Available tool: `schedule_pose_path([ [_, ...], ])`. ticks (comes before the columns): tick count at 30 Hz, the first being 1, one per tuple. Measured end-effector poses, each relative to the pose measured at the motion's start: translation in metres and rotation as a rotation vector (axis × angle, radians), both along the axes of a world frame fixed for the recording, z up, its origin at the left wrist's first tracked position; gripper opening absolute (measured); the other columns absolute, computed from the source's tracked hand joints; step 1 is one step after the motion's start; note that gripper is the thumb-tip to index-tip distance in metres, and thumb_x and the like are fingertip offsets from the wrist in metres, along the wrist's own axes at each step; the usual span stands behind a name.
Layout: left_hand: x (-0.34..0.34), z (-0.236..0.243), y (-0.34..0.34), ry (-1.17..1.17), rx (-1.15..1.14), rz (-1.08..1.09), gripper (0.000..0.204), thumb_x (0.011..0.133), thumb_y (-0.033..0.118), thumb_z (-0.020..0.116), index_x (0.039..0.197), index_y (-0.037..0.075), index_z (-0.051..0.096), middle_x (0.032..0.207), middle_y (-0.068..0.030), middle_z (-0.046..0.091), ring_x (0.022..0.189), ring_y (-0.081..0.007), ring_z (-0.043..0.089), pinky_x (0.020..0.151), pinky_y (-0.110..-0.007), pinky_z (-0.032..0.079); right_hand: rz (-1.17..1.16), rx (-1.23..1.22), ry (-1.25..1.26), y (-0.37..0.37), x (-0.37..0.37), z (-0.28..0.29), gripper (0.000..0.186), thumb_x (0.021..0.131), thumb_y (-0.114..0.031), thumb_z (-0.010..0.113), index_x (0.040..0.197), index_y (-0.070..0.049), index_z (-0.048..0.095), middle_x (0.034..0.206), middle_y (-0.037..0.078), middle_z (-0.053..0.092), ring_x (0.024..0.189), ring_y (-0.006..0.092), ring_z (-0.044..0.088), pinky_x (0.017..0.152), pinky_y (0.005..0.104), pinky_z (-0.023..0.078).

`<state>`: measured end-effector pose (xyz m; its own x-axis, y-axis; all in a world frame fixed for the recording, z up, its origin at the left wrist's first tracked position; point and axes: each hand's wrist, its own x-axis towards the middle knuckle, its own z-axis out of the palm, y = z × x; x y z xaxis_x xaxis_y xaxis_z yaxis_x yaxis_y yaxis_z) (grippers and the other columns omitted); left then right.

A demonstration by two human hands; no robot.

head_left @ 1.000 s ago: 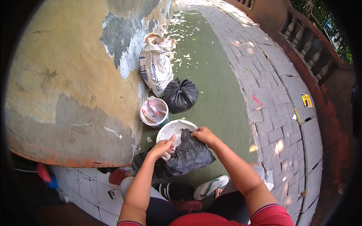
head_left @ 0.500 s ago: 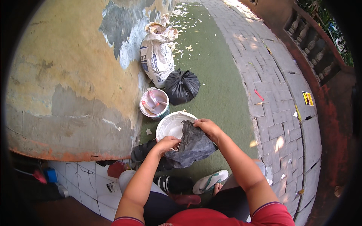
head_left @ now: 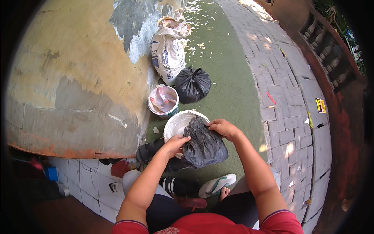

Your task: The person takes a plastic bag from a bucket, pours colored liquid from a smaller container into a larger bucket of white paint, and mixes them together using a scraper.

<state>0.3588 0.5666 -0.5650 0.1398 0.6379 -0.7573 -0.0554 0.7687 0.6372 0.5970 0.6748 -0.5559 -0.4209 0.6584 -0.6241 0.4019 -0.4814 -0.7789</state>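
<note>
A crumpled black plastic bag (head_left: 205,146) hangs between my two hands in front of my knees. My left hand (head_left: 176,144) is closed on its left edge, thumb on top. With fingers pinched, my right hand (head_left: 223,128) grips the upper right corner. Just beyond the bag stands a white bucket (head_left: 171,128), its inside smeared white and partly hidden by the bag. A smaller white bucket (head_left: 150,102) behind it, to the left, holds stained scraps or tools. Beside that sits a tied, full black bag (head_left: 193,84).
A large white sack (head_left: 166,58) leans against the peeling wall (head_left: 58,70). Paint flakes litter the green ground (head_left: 230,85). Black sandals (head_left: 148,149) and a white flip-flop (head_left: 216,184) lie near my feet. Grey paving (head_left: 286,113) runs along the right.
The bag has been raised and spread flatter between my hands, now covering more of the bucket. Both hands still grip it; the left has shifted slightly right. The view has tilted slightly.
</note>
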Motion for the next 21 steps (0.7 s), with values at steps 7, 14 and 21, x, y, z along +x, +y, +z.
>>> schedule_pose_path([
  [7,-0.022,-0.005,0.002,0.234,0.139,0.121,0.039,0.085,0.019,0.070,0.114,0.001,0.051,0.089,-0.0098,0.066,0.071,-0.0186,0.065,0.055,-0.032,0.050,0.147,0.041,-0.279,0.001,0.009,0.021,0.040,0.080,-0.016,0.064,0.119,-0.010,0.062,0.094,0.013,0.066,0.079,0.0229,0.065,0.060,0.0375,0.058],
  [14,-0.024,-0.030,-0.002,-0.046,-0.032,0.227,0.037,0.094,0.027,0.059,0.111,-0.006,0.058,0.101,-0.0149,0.066,0.082,-0.0218,0.067,0.068,-0.036,0.055,0.194,0.134,-0.294,-0.008,0.001,0.019,0.038,0.079,-0.016,0.064,0.117,-0.011,0.064,0.090,0.013,0.066,0.076,0.0239,0.066,0.058,0.0373,0.058],
  [21,-0.035,-0.019,0.003,-0.103,-0.080,0.548,0.028,0.097,0.021,0.054,0.116,0.001,0.058,0.113,-0.0095,0.063,0.099,-0.0218,0.063,0.083,-0.043,0.052,0.262,0.147,-0.407,-0.001,0.015,0.023,0.034,0.079,-0.016,0.058,0.111,-0.006,0.067,0.083,0.011,0.067,0.061,0.0212,0.064,0.056,0.0350,0.056],
])
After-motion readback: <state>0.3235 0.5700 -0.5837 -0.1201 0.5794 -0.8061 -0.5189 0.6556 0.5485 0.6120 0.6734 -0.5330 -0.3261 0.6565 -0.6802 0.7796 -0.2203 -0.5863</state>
